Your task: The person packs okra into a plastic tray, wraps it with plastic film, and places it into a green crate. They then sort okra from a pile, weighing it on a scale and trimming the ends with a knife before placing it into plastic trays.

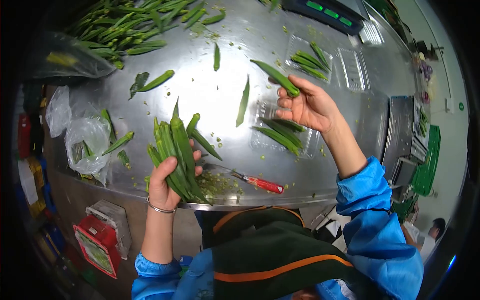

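Note:
My left hand [166, 182] is closed around a bunch of okra [175, 150] at the table's front edge. In my right hand [311, 104] a single okra pod [272, 75] is pinched between thumb and fingers, its cut end toward me. Just under that hand sits a clear plastic tray [261, 145] with several okra pods [282, 132] in it. Farther back, a second clear tray [295, 42] also holds several pods. Between my hands, a knife with a red handle [264, 184] lies on the metal table [210, 100] beside cut okra bits.
A large okra heap [125, 25] covers the back left. A scale with green digits [325, 12] stands at the back right, near another clear tray [353, 70]. Plastic bags [87, 142] lie at the left edge. A red crate [97, 242] is on the floor. Another person [430, 235] is at far right.

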Available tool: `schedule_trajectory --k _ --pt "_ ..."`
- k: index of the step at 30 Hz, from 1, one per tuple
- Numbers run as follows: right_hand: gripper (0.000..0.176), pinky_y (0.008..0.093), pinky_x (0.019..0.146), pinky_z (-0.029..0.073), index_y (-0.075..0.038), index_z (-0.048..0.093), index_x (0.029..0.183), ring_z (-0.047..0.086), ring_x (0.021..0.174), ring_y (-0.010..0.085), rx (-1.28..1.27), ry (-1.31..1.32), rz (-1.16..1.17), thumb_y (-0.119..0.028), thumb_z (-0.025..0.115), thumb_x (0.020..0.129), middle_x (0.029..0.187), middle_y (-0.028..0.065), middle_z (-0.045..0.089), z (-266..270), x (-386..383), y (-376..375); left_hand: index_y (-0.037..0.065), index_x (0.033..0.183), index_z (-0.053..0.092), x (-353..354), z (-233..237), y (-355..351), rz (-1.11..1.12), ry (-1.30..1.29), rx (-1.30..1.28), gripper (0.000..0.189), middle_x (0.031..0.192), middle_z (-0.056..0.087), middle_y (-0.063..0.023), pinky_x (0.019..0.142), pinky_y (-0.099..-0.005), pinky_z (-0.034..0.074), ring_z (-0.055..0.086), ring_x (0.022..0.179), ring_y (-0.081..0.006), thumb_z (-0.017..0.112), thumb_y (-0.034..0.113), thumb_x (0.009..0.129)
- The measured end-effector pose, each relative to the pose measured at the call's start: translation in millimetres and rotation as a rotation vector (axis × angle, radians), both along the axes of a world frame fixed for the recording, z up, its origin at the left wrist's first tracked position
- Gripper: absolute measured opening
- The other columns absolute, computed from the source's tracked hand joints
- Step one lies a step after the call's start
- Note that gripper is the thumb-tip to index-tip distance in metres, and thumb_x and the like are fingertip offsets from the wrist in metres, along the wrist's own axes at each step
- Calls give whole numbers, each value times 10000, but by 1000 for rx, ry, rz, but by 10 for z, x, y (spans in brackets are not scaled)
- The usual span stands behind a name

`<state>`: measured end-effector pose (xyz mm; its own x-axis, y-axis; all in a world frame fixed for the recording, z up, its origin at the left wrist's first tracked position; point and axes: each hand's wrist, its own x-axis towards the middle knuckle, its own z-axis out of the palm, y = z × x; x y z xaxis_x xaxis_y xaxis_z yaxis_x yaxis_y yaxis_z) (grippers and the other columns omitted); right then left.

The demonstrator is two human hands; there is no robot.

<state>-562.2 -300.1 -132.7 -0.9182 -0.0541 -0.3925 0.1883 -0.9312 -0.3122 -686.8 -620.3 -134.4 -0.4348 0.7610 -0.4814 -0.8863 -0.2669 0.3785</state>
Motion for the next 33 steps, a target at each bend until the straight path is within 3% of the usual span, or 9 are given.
schedule_trajectory --k 2,5,11,15,20,23,25,28,33 --pt "251 362 716 489 -17 508 1076 574 773 188 127 -58 -180 -192 456 903 891 103 583 18 252 30 -3 1250 388 52 138 214 -85 79 -114 495 1152 512 -159 812 -376 498 560 1001 -246 572 82 799" --pt "349 317 697 486 -27 446 1189 559 739 172 402 -225 -388 -116 482 853 938 97 581 71 766 121 -3 1220 414 151 310 695 -550 1147 -464 596 1060 577 -110 828 -294 455 563 1000 -199 675 36 685" --pt "354 279 679 503 -16 446 1177 565 729 147 412 -471 -639 -79 487 832 949 94 581 -233 1667 -88 132 1250 429 624 -291 1904 -615 2367 -67 646 1102 518 -90 878 -380 390 485 1042 -250 703 140 665" --pt "325 259 681 477 -25 503 1127 550 711 121 643 -678 -613 -45 503 803 973 66 582 -303 1721 -254 167 1301 374 806 -765 2135 -860 2433 90 853 1275 410 -78 981 -493 258 338 1200 -294 696 513 591" --pt "300 243 724 437 -15 540 1094 543 780 104 1022 -603 -578 -40 517 796 974 40 584 -390 1637 -195 152 1356 271 876 -558 1907 -912 2331 -136 1004 1361 307 -121 1022 -481 207 274 1259 -321 738 514 544" --pt "294 266 780 428 -27 550 1091 550 887 153 1515 -410 -509 -63 533 800 1011 60 587 -432 1523 -138 64 1347 258 702 -434 1590 -680 2096 -395 1059 1361 290 -184 1036 -439 201 257 1272 -339 794 427 508" --pt "286 295 854 404 -45 561 1092 533 983 201 2160 -168 -140 -82 543 809 1055 83 584 -447 1405 -146 34 1342 253 618 -409 1459 -660 2076 -520 1063 1359 294 -195 1040 -426 197 255 1275 -343 808 384 505" --pt "278 342 862 403 -53 573 1045 529 953 267 1979 -201 -316 -73 554 768 1026 116 579 -628 1346 -186 49 1353 230 615 -478 1449 -675 2060 -527 1075 1355 276 -213 1035 -469 173 231 1283 -355 810 371 507" --pt "299 326 827 407 -64 556 1057 509 939 288 1613 -550 -431 -66 557 758 986 110 571 -649 1760 -82 -34 1203 417 525 -794 1437 -290 1936 -769 481 1149 485 -218 910 -411 349 447 1049 -363 575 148 787"
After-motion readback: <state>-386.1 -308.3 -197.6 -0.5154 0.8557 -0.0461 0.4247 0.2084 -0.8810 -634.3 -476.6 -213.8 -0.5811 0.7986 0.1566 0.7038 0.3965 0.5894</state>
